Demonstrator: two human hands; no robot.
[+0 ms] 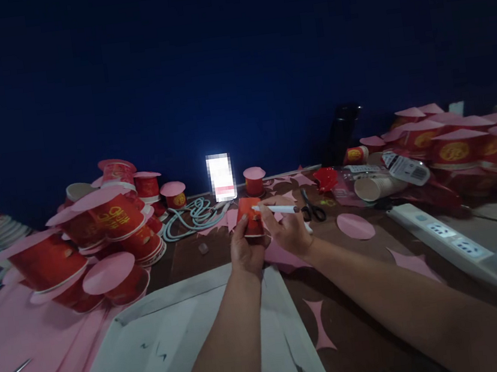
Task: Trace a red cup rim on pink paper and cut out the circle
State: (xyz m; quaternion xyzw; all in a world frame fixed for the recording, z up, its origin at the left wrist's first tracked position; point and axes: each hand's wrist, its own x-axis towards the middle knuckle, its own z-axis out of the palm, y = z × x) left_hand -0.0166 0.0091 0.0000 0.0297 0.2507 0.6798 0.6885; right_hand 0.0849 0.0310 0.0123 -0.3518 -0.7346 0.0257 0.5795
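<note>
Currently, L hand (246,251) has its fingers clamped on a red paper cup (251,214), held upright above the brown bench (346,282), w/ the white board (184,326) partly under the L forearm. R hand (290,228) has its fingers closed on a white marker (282,208), tip at the cup's side. Nearby: lit phone (221,178) & coiled pale cable (193,216) beyond, scissors (312,209) & pink disc (355,226) to the R, stacked red cups w/ pink tops (112,221) to the L.
</note>
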